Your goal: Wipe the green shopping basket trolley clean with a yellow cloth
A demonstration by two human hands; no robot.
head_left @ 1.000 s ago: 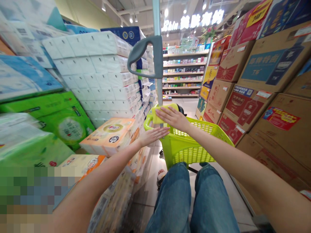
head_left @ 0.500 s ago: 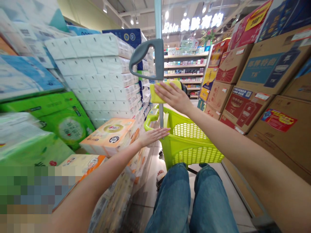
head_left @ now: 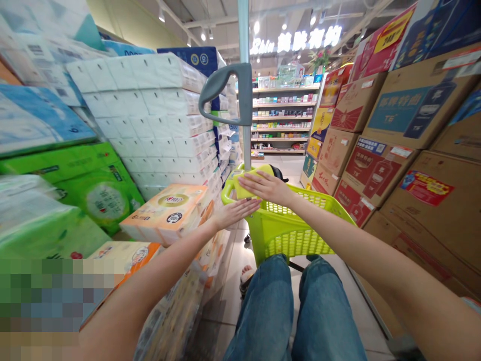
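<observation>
At the lime plastic cart [head_left: 257, 240], your right hand [head_left: 268, 187] lowered its held yellow oblong pad [head_left: 241, 193]; left hand [head_left: 233, 212] lay flat; pale tiled floor [head_left: 292, 165] ran clear beyond.

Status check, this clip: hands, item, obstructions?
Left hand at green cart, fingers extended. Right hand over yellow item, underside grip hidden. Pole rises just beyond, lower end hidden.

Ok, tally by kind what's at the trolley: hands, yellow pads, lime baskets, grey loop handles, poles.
Hands: 2 (left hand, right hand)
Yellow pad: 1
Lime basket: 1
Grey loop handle: 1
Pole: 1
Total: 6
</observation>
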